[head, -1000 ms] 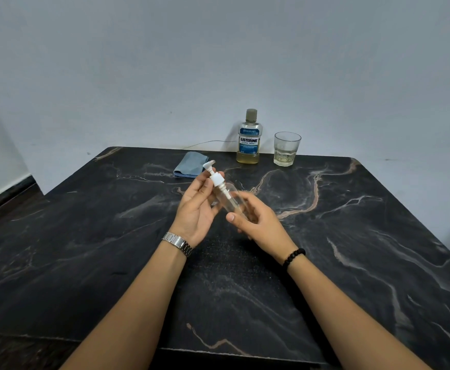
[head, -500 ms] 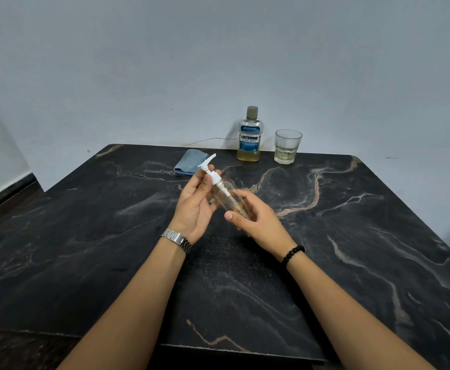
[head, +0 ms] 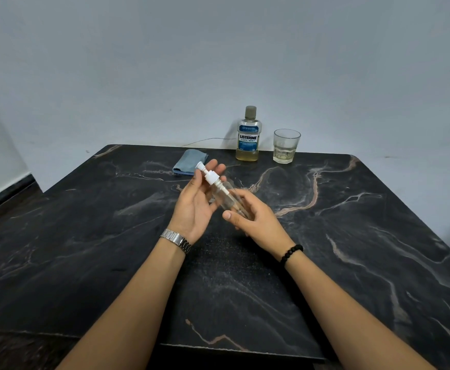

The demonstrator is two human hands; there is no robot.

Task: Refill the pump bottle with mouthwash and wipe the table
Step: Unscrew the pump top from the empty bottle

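My right hand (head: 256, 220) grips the light, slick clear plastic pump bottle (head: 228, 198); left hand (head: 197, 201) open-fingered around its white collar (head: 211, 178).

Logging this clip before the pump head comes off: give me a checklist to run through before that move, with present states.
1. Pump bottle held in right hand: ok.
2. Left hand closed on the pump head: not ok, fingers are open behind it.
3. Pump head unscrewed: cannot tell.
4. Mouthwash bottle upright, capped: ok.
5. Cloth on the table for wiping: ok.
6. Glass standing apart from both hands: ok.
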